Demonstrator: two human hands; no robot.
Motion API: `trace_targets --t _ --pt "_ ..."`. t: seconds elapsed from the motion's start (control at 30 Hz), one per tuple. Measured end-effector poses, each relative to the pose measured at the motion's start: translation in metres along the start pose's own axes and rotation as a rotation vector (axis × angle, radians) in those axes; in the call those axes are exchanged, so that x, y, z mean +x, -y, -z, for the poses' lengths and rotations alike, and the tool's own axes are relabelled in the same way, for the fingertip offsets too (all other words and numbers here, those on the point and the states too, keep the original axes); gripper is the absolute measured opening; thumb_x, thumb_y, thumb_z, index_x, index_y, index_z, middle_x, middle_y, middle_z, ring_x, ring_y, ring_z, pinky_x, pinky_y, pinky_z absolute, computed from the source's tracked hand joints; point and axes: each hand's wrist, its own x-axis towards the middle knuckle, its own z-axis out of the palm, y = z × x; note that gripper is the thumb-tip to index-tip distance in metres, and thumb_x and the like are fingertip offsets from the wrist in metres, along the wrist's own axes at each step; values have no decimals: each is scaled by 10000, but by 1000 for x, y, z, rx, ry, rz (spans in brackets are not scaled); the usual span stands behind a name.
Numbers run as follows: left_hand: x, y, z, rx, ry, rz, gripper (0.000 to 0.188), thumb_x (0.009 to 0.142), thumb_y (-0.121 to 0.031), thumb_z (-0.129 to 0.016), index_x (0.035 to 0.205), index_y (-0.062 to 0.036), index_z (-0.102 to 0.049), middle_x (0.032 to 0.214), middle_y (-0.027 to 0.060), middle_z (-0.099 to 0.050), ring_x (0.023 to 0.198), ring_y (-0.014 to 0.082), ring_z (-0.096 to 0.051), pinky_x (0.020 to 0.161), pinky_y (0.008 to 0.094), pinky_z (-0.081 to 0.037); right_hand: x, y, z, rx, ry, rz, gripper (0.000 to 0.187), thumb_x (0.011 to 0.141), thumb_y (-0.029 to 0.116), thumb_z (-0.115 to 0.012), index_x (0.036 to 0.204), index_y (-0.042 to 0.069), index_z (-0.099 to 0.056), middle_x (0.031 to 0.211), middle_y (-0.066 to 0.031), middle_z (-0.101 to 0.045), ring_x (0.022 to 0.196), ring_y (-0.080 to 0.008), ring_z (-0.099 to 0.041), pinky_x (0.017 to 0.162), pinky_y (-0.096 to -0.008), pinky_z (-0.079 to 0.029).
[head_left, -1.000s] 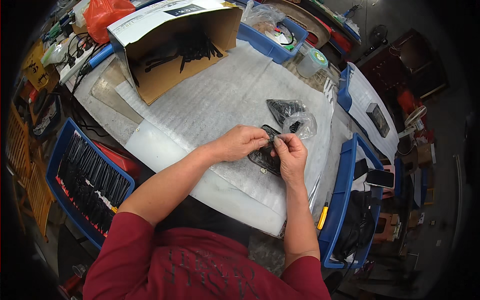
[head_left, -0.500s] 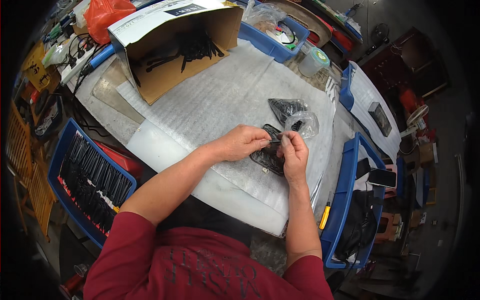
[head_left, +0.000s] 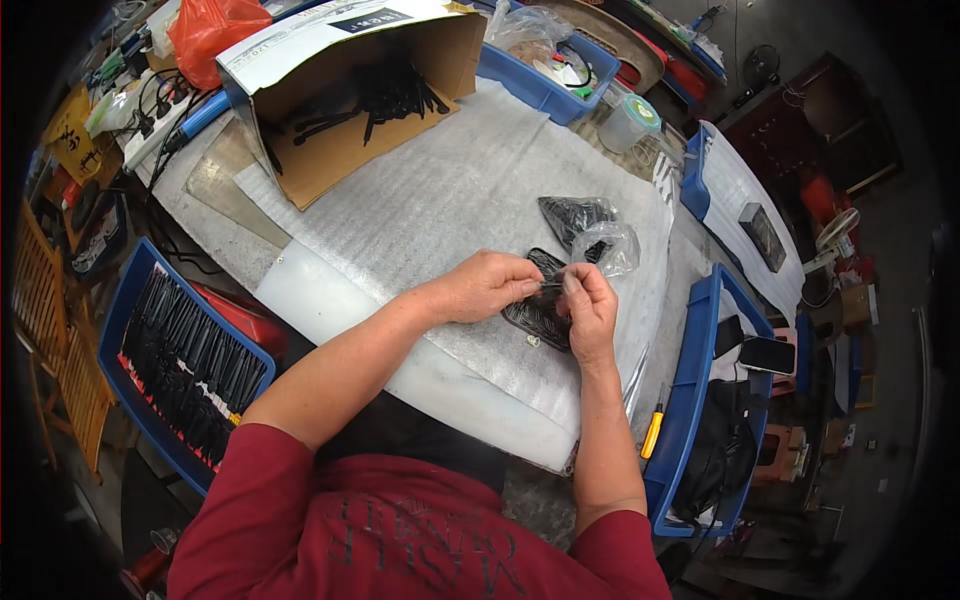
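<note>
Over a small black tray (head_left: 538,322) with dark contents, my left hand (head_left: 485,285) and my right hand (head_left: 592,312) meet, fingertips pinched. Between them runs a small thin dark piece (head_left: 550,286), gripped from both sides; its exact kind is too small to tell. The right hand covers part of the tray's right side. Just beyond the hands lies a clear plastic bag (head_left: 618,250) with small black parts (head_left: 575,215) inside. A tiny pale ring-like piece (head_left: 533,341) rests at the tray's near edge.
An open carton (head_left: 330,185) of long black parts lies at the back left. A blue bin (head_left: 190,375) of black rods stands at left. At right are a yellow-handled screwdriver (head_left: 652,435) and a blue bin (head_left: 690,440) holding dark cloth and a phone (head_left: 767,354). White foam sheet (head_left: 400,220) covers the table.
The whole view shifts very slightly. Both hands keep their pinch on the small dark piece in nearly the same place, with only slight finger movement.
</note>
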Motion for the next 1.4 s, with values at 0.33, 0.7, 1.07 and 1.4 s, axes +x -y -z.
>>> trace_targets --t 0.33,0.7,1.07,1.4 --pt "0 0 0 18 14 -13 183 813 -148 -513 883 10 -573 719 74 -578 658 148 -542 599 271 -426 -1 -8 6 -195 47 27 87 811 96 -527 813 10 -518 642 37 -478 573 -27 -412 501 -163 -343" --pt "0 -2 1 28 31 -8 186 813 -148 -513 884 13 -574 730 80 -583 678 155 -553 609 272 -432 0 -10 1 -221 6 179 109 816 111 -522 778 8 -520 607 42 -460 534 -27 -383 451 -186 -320" --pt "-1 -2 1 12 13 -9 187 815 -157 -509 864 12 -574 699 71 -568 643 151 -534 592 277 -424 -3 3 -9 -89 -7 68 111 801 107 -528 756 6 -517 635 15 -488 579 -30 -421 500 -173 -355" --pt "-1 -1 1 18 -3 -18 180 815 -151 -506 860 9 -574 689 69 -563 637 151 -532 588 280 -423 -1 -4 2 -58 24 -26 95 798 99 -533 793 5 -518 645 15 -502 574 -31 -423 498 -171 -355"
